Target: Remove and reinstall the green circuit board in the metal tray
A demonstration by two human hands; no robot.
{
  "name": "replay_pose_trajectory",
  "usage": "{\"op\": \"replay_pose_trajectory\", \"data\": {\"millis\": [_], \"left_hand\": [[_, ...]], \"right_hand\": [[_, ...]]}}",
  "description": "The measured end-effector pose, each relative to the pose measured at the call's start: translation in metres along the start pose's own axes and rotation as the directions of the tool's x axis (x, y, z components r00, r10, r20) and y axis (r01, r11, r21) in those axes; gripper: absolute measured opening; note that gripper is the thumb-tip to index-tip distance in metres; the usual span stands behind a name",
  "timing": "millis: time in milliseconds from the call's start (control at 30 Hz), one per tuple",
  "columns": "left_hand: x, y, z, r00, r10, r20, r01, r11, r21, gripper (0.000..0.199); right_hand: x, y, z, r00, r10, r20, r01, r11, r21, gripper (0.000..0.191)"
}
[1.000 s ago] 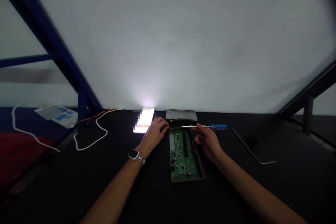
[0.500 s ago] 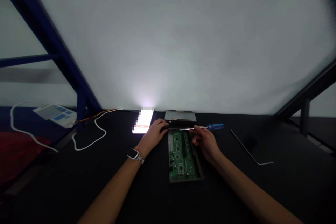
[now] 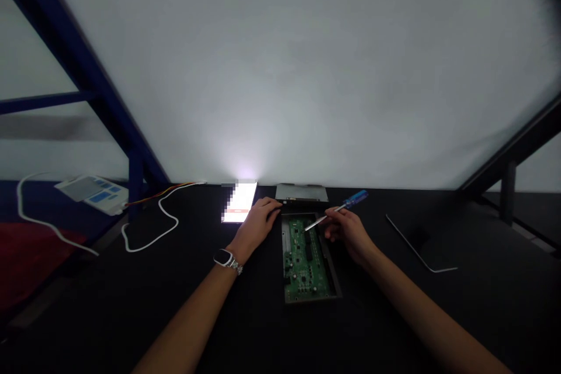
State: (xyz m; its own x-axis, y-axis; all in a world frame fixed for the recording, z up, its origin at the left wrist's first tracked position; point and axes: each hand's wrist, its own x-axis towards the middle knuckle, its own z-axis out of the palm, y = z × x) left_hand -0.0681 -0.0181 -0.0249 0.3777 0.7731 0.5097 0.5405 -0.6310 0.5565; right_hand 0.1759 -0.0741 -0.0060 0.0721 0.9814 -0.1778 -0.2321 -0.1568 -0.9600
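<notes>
A green circuit board [image 3: 298, 263] lies in a dark metal frame on the black table. My right hand [image 3: 346, 231] grips a screwdriver [image 3: 356, 198] with a blue handle; its shaft slants down to the left, and the tip is over the upper part of the board. Whether the tip touches is unclear. My left hand [image 3: 259, 222] is at the frame's upper left corner, its fingertips beside the edge of a grey metal panel [image 3: 302, 193] behind the frame. What those fingers hold, if anything, is hidden. A watch and a bracelet are on my left wrist.
A bright lit screen [image 3: 241, 201] stands left of my left hand. White cable [image 3: 169, 239] and a printed card [image 3: 94, 191] lie farther left. On the right is a bent thin metal rod [image 3: 409, 248]. Blue beams [image 3: 100, 93] and a wall bound the table.
The screwdriver has tilted: its handle is higher and its tip has come down over the board. My right hand has shifted slightly right. My left hand has barely moved.
</notes>
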Motion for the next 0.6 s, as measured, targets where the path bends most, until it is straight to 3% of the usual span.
{"op": "replay_pose_trajectory", "data": {"millis": [100,167,267,333,433,600], "left_hand": [[-0.001,0.011,0.000,0.999,0.022,-0.025,-0.021,1.000,0.019,0.020],[-0.001,0.019,0.002,0.999,0.039,-0.016,-0.039,0.999,0.011,0.019],[0.000,0.028,0.007,0.998,0.064,0.000,-0.064,0.998,-0.015,0.018],[0.002,0.031,0.011,0.996,0.084,0.010,-0.083,0.996,-0.024,0.018],[0.005,0.032,0.015,0.994,0.104,0.025,-0.103,0.995,-0.007,0.018],[0.012,0.028,0.019,0.989,0.125,0.077,-0.130,0.989,0.075,0.019]], "right_hand": [[0.006,-0.002,-0.014,0.994,-0.028,0.107,0.052,0.974,-0.220,0.028],[0.007,-0.002,-0.021,0.985,-0.094,0.145,0.148,0.892,-0.426,0.032],[0.006,-0.004,-0.027,0.958,-0.235,0.167,0.280,0.624,-0.729,0.038],[0.003,-0.006,-0.026,0.950,-0.255,0.182,0.279,0.424,-0.861,0.039],[-0.002,-0.011,-0.022,0.965,-0.198,0.171,0.213,0.215,-0.953,0.036],[-0.004,-0.015,-0.019,0.975,-0.140,0.172,0.179,0.039,-0.983,0.032]]}}
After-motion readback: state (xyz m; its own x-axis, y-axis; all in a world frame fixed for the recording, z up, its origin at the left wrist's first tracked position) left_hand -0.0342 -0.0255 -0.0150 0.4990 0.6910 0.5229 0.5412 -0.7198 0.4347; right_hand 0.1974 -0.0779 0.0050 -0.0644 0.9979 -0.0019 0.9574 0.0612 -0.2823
